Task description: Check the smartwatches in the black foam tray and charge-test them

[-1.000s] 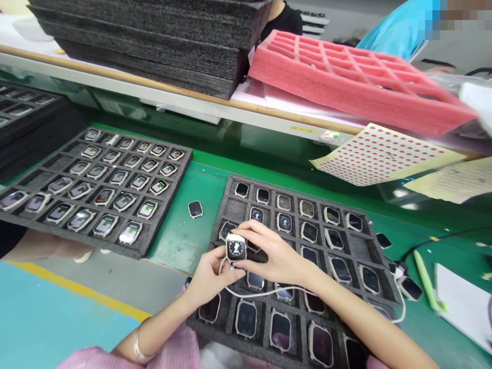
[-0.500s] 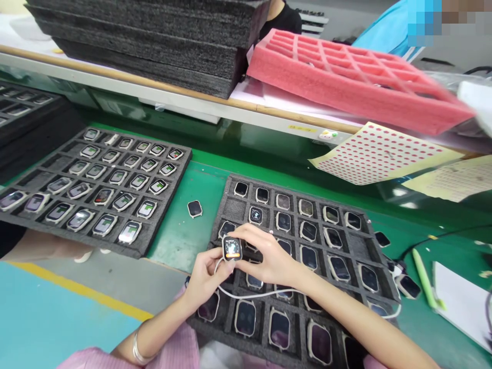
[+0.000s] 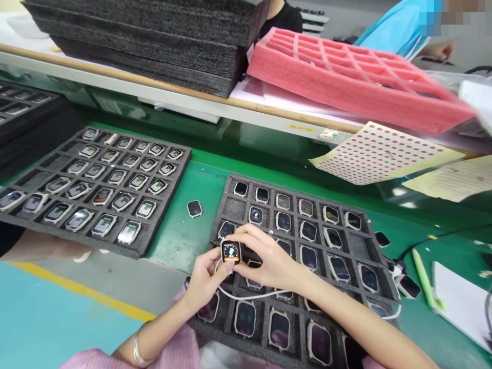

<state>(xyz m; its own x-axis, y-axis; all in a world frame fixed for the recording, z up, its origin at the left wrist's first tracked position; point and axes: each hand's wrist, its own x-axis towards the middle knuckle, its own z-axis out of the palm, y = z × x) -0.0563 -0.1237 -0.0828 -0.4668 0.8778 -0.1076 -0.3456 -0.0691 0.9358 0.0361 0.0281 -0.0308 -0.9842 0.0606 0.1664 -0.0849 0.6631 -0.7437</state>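
Observation:
A smartwatch case (image 3: 231, 251) without a strap is lit, showing a dial and an orange bar on its screen. My left hand (image 3: 207, 277) pinches its lower left side, thumb at the bottom edge. From the other side, the fingers and thumb of my right hand (image 3: 265, 256) grip its upper and right edges. A white cable (image 3: 249, 296) loops from near my left fingers and runs under my right forearm. Both hands are above a dark foam tray (image 3: 233, 209) whose pockets hold several watch cases. My fingers hide what lies behind the watch.
Left stands another foam tray (image 3: 154, 241) of watches, several screens lit. One loose watch (image 3: 194, 208) lies between the trays. On the right are a green pen (image 3: 423, 277), white paper (image 3: 461, 302) and loose watches. A shelf above carries black foam (image 3: 154, 46) and a pink foam tray (image 3: 346, 97).
The held watch has shifted very slightly left and its screen faces the camera with less glare. A co-worker's hand now shows at the top right. Both my hands keep their hold.

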